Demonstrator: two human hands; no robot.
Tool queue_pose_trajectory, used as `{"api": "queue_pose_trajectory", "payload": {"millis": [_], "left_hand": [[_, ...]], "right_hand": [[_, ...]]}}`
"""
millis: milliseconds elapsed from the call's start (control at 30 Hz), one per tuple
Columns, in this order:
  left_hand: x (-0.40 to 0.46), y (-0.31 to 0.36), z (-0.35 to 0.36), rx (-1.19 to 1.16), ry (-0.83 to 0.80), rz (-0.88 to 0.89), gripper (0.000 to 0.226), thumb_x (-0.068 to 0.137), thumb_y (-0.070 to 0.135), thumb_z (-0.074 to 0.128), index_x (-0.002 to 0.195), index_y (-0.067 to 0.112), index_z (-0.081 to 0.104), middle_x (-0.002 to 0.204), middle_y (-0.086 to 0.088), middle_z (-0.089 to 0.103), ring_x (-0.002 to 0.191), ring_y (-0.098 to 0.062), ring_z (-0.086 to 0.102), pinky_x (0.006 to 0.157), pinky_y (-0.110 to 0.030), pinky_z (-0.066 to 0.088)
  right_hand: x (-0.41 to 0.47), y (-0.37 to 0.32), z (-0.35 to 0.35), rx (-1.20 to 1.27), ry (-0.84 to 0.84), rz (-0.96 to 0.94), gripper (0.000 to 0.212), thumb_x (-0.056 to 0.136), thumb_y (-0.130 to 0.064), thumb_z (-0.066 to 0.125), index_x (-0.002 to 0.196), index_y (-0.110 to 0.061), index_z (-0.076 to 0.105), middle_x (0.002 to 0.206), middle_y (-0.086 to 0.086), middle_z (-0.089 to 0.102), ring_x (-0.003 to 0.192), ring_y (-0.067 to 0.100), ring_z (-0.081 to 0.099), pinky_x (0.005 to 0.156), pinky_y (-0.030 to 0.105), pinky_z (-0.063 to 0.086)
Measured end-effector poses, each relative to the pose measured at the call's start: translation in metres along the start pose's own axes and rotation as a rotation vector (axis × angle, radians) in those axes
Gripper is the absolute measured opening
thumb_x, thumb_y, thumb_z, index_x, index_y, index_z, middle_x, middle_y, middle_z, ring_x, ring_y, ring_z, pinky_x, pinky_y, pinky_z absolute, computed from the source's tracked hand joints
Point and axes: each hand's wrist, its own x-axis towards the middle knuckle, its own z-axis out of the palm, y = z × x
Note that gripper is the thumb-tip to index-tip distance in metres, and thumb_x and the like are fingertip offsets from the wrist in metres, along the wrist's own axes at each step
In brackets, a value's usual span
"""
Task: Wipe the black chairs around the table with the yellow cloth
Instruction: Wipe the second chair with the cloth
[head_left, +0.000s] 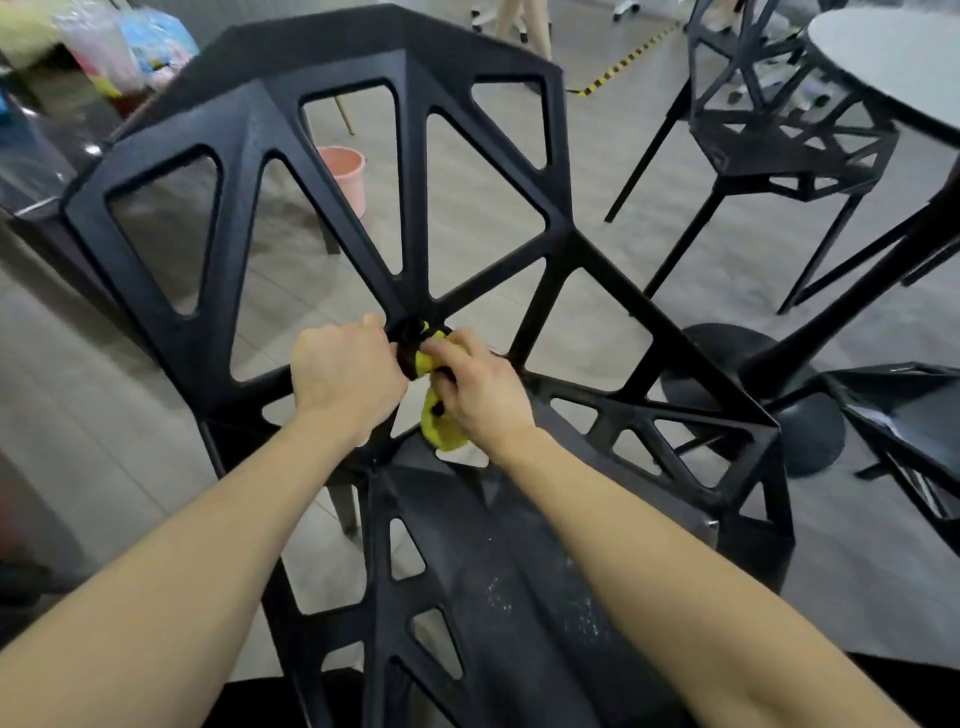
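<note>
The nearest chair (415, 218) is matte black all over, its back a lattice of triangular and trapezoid cut-outs; pale dusty specks mark its dark seat. The cloth (436, 415) bunched at the hub of the lattice is bright yellow-green. A second chair (779, 140) farther off shows the same black open-frame pattern. The table (893, 57) has a light grey top and a black base. The floor (597, 171) is grey-beige with a faint wood-grain streak. A bucket (345, 171) behind the lattice is salmon pink. Hazard tape (623, 62) on the floor is striped yellow and black. Plastic bags (130, 47) at top left are pink, blue and white.
</note>
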Motion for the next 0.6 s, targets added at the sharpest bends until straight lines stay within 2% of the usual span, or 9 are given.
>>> {"api": "queue_pose_trajectory", "payload": {"millis": [100, 167, 200, 267, 367, 433, 533, 600], "left_hand": [[0.0, -0.003, 0.003, 0.012, -0.005, 0.001, 0.029, 0.111, 0.043, 0.04, 0.103, 0.019, 0.055, 0.088, -0.003, 0.071, 0.082, -0.03, 0.072, 0.064, -0.037, 0.029], [0.001, 0.0, 0.004, 0.02, -0.004, 0.015, 0.03, 0.111, 0.042, 0.04, 0.104, 0.018, 0.057, 0.088, -0.002, 0.071, 0.081, -0.029, 0.072, 0.064, -0.037, 0.027], [0.001, 0.0, 0.005, 0.02, 0.002, 0.003, 0.03, 0.111, 0.042, 0.041, 0.104, 0.018, 0.058, 0.086, -0.002, 0.07, 0.08, -0.029, 0.072, 0.063, -0.037, 0.026], [0.001, 0.001, 0.005, 0.026, -0.01, -0.015, 0.029, 0.111, 0.042, 0.042, 0.103, 0.019, 0.058, 0.08, -0.001, 0.066, 0.078, -0.028, 0.071, 0.062, -0.036, 0.025], [0.001, 0.0, 0.005, 0.039, -0.007, -0.02, 0.025, 0.111, 0.042, 0.042, 0.101, 0.022, 0.055, 0.07, 0.002, 0.052, 0.076, -0.026, 0.071, 0.056, -0.035, 0.019], [0.002, -0.001, 0.007, 0.021, 0.002, -0.021, 0.024, 0.11, 0.042, 0.042, 0.097, 0.023, 0.05, 0.065, 0.003, 0.046, 0.075, -0.026, 0.071, 0.054, -0.034, 0.015], [0.003, -0.001, 0.011, -0.012, 0.006, 0.005, 0.025, 0.111, 0.041, 0.042, 0.096, 0.021, 0.049, 0.077, -0.002, 0.065, 0.08, -0.031, 0.072, 0.059, -0.035, 0.024], [0.004, -0.001, 0.012, -0.018, 0.019, -0.004, 0.026, 0.11, 0.041, 0.044, 0.101, 0.019, 0.055, 0.087, -0.005, 0.072, 0.083, -0.033, 0.073, 0.064, -0.036, 0.028]], "right_hand": [[-0.013, 0.042, -0.012, -0.14, -0.094, 0.211, 0.035, 0.098, -0.014, 0.055, 0.128, -0.026, 0.068, 0.114, 0.009, 0.053, 0.084, 0.042, 0.065, 0.071, 0.048, 0.057], [-0.028, 0.076, -0.042, -0.248, -0.143, 0.401, 0.029, 0.098, -0.015, 0.052, 0.121, -0.024, 0.068, 0.109, 0.009, 0.05, 0.086, 0.044, 0.065, 0.072, 0.049, 0.056], [-0.03, 0.087, -0.053, -0.315, -0.146, 0.438, 0.027, 0.096, -0.015, 0.054, 0.117, -0.022, 0.068, 0.108, 0.009, 0.051, 0.085, 0.044, 0.064, 0.071, 0.047, 0.055], [-0.025, 0.09, -0.058, -0.347, -0.132, 0.442, 0.03, 0.091, -0.016, 0.056, 0.117, -0.023, 0.07, 0.11, 0.008, 0.055, 0.088, 0.043, 0.064, 0.073, 0.045, 0.054], [-0.022, 0.051, -0.03, -0.221, -0.227, 0.297, 0.032, 0.095, -0.018, 0.056, 0.124, -0.026, 0.069, 0.12, 0.003, 0.057, 0.102, 0.037, 0.061, 0.081, 0.045, 0.055], [-0.027, 0.045, -0.011, -0.265, -0.246, 0.256, 0.032, 0.097, -0.013, 0.055, 0.125, -0.023, 0.066, 0.122, 0.002, 0.056, 0.106, 0.035, 0.058, 0.082, 0.043, 0.052], [-0.036, 0.071, -0.041, -0.376, -0.319, 0.23, 0.033, 0.096, -0.012, 0.056, 0.123, -0.029, 0.066, 0.123, 0.002, 0.054, 0.111, 0.036, 0.055, 0.07, 0.041, 0.045], [-0.05, 0.094, -0.072, -0.451, -0.356, 0.275, 0.032, 0.092, -0.009, 0.059, 0.114, -0.029, 0.069, 0.117, 0.003, 0.054, 0.108, 0.036, 0.059, 0.069, 0.041, 0.047]]}}
